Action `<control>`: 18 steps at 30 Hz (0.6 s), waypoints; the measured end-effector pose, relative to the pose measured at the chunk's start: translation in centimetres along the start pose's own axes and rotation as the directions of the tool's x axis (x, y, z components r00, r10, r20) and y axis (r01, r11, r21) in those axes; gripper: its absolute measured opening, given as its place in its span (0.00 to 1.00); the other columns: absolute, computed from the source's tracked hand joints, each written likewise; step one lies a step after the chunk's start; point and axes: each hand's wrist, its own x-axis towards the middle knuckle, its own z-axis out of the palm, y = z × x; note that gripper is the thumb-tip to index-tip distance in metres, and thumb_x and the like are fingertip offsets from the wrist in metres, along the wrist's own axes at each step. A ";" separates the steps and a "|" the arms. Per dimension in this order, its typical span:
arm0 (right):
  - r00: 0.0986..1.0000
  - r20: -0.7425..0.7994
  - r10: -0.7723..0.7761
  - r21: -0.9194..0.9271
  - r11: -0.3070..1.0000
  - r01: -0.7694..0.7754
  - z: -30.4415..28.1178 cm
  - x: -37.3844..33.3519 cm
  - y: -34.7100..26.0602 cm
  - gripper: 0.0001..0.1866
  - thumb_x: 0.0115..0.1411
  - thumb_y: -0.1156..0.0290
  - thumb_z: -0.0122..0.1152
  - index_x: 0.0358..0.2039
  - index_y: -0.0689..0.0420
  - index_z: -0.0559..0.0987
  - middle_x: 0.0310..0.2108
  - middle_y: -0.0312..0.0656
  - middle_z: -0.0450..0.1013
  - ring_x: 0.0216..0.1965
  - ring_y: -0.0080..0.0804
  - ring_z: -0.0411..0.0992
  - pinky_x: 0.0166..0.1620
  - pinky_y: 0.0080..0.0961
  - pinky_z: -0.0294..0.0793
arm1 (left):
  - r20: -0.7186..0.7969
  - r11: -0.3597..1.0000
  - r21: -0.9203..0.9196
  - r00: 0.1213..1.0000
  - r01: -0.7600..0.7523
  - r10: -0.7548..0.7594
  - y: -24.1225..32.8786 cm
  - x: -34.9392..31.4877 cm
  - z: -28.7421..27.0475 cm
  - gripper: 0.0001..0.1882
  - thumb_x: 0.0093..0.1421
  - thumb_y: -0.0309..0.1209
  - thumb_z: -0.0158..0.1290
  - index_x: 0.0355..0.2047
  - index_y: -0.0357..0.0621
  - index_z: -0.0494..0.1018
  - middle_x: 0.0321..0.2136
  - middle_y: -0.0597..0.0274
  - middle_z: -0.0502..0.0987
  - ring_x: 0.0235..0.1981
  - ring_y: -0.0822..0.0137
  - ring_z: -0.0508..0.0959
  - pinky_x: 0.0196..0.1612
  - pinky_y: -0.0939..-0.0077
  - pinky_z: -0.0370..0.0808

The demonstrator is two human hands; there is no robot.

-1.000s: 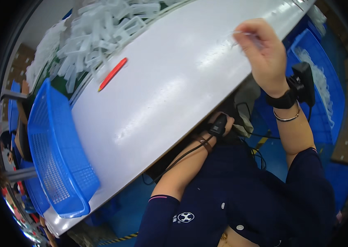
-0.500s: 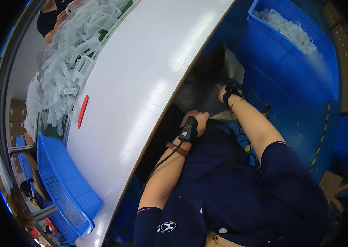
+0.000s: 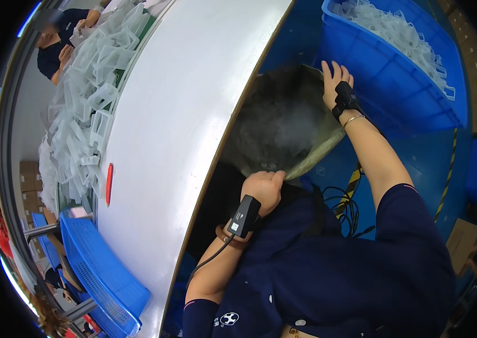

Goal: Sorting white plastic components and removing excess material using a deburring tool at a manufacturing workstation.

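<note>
A wide-mouthed woven sack point(image 3: 320, 147) hangs below the table edge in front of me, its dark inside facing up. My left hand point(image 3: 263, 188) is closed on the near rim, thumb and fingers pinching it. At the far right rim is my right hand point(image 3: 335, 84), its fingers stretched out and apart, the palm side against the sack's edge. A grey haze or sheen blurs the sack's inside, so its contents cannot be made out. Both wrists carry black strapped devices.
Left of the sack runs a white table point(image 3: 159, 129) with a red pen point(image 3: 109, 185). Beyond lie heaped translucent plastic frames point(image 3: 89, 107) and a blue perforated basket point(image 3: 100, 270). A blue bin point(image 3: 385, 62) stands right. Black cables point(image 3: 351, 208) lie on the floor. A co-worker point(image 3: 61, 42) sits far left.
The sack's mouth has spread wider. My right hand has moved up and outward along its rim, fingers now extended. My left hand has shifted slightly down, still on the near rim.
</note>
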 end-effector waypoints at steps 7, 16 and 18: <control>0.780 0.565 0.268 0.208 0.869 -0.449 7.1 1.7 -1.9 0.11 0.53 0.66 0.53 0.35 0.55 0.78 0.38 0.53 0.74 0.42 0.49 0.72 0.47 0.43 0.69 | 0.000 0.996 -0.001 0.996 0.092 -0.092 -0.3 0.0 -0.5 0.09 0.47 0.21 0.47 0.30 0.41 0.72 0.20 0.57 0.74 0.24 0.56 0.75 0.29 0.63 0.72; 0.937 0.191 0.292 0.594 0.726 -0.347 -0.3 11.1 6.4 0.15 0.54 0.61 0.49 0.30 0.59 0.77 0.32 0.57 0.73 0.38 0.56 0.71 0.41 0.44 0.69 | -0.143 0.979 0.062 0.973 0.192 -0.182 -0.7 4.3 -2.2 0.08 0.48 0.22 0.46 0.29 0.43 0.72 0.20 0.58 0.74 0.24 0.56 0.75 0.30 0.64 0.72; 0.923 0.155 0.353 0.555 0.741 -0.377 1.0 10.0 6.5 0.15 0.55 0.61 0.49 0.29 0.60 0.76 0.32 0.57 0.73 0.38 0.56 0.71 0.42 0.44 0.69 | -0.077 0.976 0.083 0.977 0.203 -0.196 -0.6 4.3 -1.9 0.08 0.49 0.22 0.46 0.31 0.42 0.72 0.21 0.57 0.75 0.25 0.56 0.75 0.30 0.64 0.72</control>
